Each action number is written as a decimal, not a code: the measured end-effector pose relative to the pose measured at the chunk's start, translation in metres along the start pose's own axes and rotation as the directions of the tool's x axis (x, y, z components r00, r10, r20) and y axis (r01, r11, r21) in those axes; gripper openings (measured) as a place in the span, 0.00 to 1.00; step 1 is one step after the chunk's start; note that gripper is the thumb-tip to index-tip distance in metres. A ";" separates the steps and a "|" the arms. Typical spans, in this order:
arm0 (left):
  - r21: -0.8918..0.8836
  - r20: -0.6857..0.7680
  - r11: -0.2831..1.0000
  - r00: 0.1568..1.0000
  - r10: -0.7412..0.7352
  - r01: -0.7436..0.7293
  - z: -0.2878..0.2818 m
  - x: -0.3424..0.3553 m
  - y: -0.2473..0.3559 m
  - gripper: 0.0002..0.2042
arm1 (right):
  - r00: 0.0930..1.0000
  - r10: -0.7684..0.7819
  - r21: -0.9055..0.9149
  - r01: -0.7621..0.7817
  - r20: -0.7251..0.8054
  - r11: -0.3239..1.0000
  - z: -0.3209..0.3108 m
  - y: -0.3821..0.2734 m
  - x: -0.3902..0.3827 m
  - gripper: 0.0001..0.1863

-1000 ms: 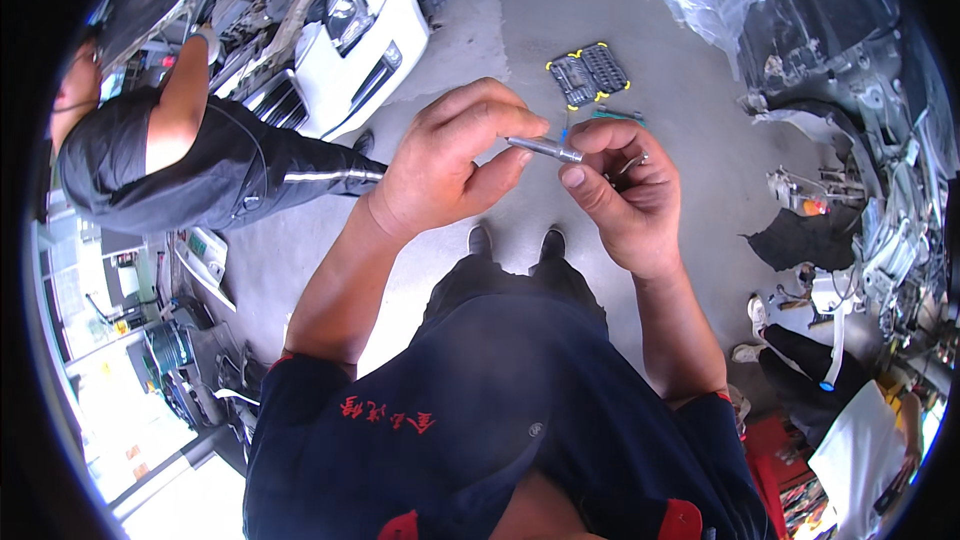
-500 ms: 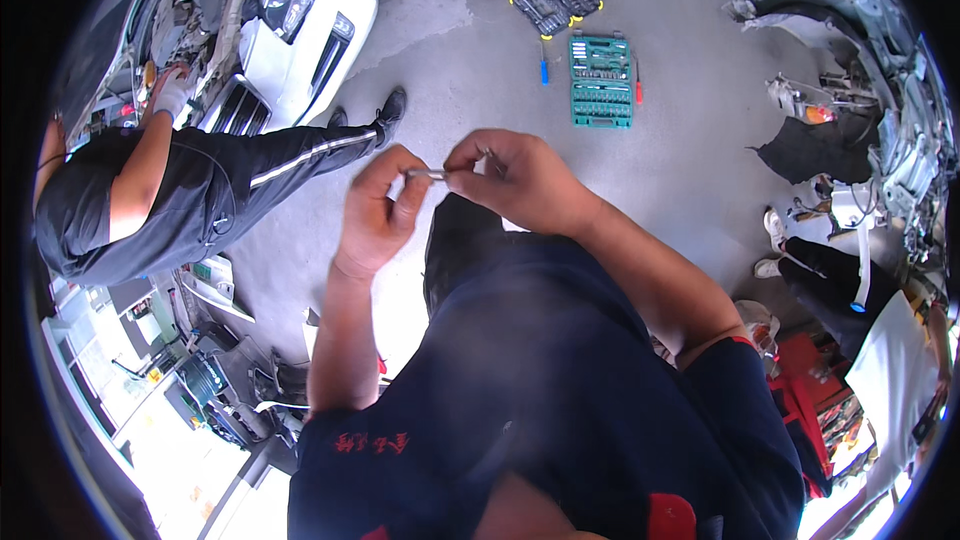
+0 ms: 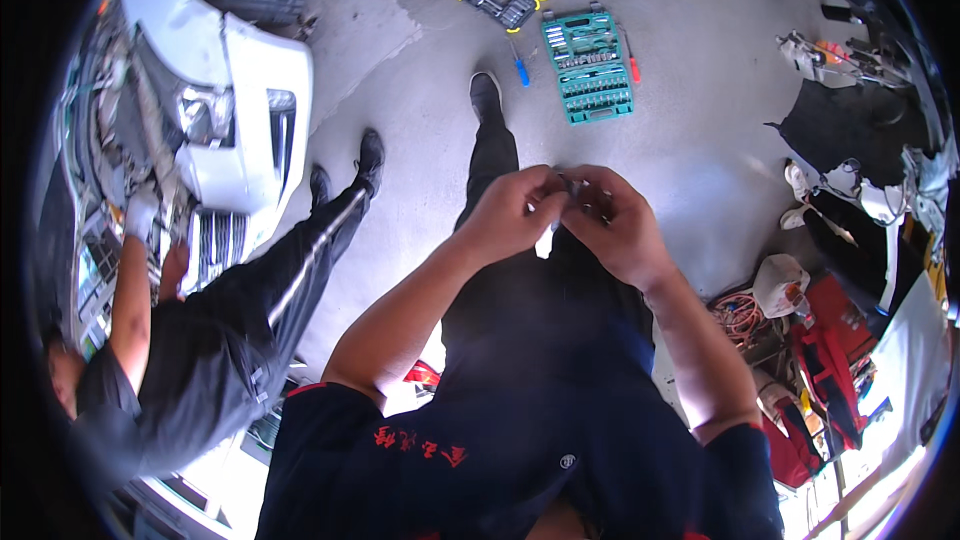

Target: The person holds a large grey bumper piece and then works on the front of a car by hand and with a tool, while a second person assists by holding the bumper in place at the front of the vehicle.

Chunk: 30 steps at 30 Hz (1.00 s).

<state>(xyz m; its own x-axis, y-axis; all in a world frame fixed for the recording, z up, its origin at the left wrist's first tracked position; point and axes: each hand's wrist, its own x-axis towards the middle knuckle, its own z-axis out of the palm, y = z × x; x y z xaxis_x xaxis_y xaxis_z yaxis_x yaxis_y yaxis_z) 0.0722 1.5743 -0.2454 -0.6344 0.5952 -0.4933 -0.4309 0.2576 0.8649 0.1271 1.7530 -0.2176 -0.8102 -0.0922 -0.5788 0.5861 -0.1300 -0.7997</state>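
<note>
In front of my body, my left hand [image 3: 515, 208] and my right hand [image 3: 618, 228] meet with their fingertips pinched together. Between them is a small grey metal piece [image 3: 571, 186], mostly covered by the fingers, so its exact kind does not show. The right hand's fingers curl over, and its palm is hidden. Beyond the hands, on the grey floor, lies an open green socket set case [image 3: 597, 87]. A screwdriver with a blue handle [image 3: 522, 72] lies to its left, and one with a red handle [image 3: 634, 68] to its right.
An open black tool case with yellow latches [image 3: 500, 8] lies beside the green one. At left, a co-worker [image 3: 250, 330] leans into a white car's opened front [image 3: 245, 110]. Car parts and dark panels [image 3: 850, 130] stand at right, near a red tool cart [image 3: 835, 315].
Both hands have moved right in the view, still together at the small metal piece. My dark-trousered leg and shoe now show stretched forward. The view has shifted, bringing more of the white car in.
</note>
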 end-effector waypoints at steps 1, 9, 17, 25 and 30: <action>-0.012 0.039 0.999 0.998 -0.049 0.049 -0.006 0.023 -0.007 0.03 | 0.997 0.021 -0.010 -0.021 -0.075 1.000 -0.007 0.007 0.016 0.21; -0.048 -0.098 0.940 0.935 -0.340 0.337 -0.042 0.190 -0.127 0.10 | 0.945 0.154 -0.033 -0.170 -0.290 0.985 -0.048 0.124 0.195 0.14; -0.174 -0.429 0.865 0.754 -0.498 0.471 -0.006 0.272 -0.286 0.15 | 0.913 0.381 0.275 -0.332 -0.147 0.902 -0.131 0.323 0.354 0.09; 0.209 0.232 0.764 0.728 -0.645 0.610 0.026 0.268 -0.304 0.10 | 0.822 0.246 -0.050 -0.315 -0.513 0.948 -0.208 0.457 0.454 0.16; 0.253 0.086 0.851 0.865 -0.494 0.461 0.006 0.282 -0.306 0.08 | 0.852 0.230 -0.242 -0.375 -0.470 0.895 -0.210 0.453 0.517 0.19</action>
<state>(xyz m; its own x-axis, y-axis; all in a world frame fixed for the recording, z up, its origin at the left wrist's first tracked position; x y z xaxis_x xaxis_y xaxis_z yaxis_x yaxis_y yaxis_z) 0.0293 1.6677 -0.6486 -0.2812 0.4529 -0.8460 -0.4968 0.6856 0.5321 -0.0261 1.8539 -0.9130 -0.5552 0.3560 -0.7517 0.8285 0.1571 -0.5375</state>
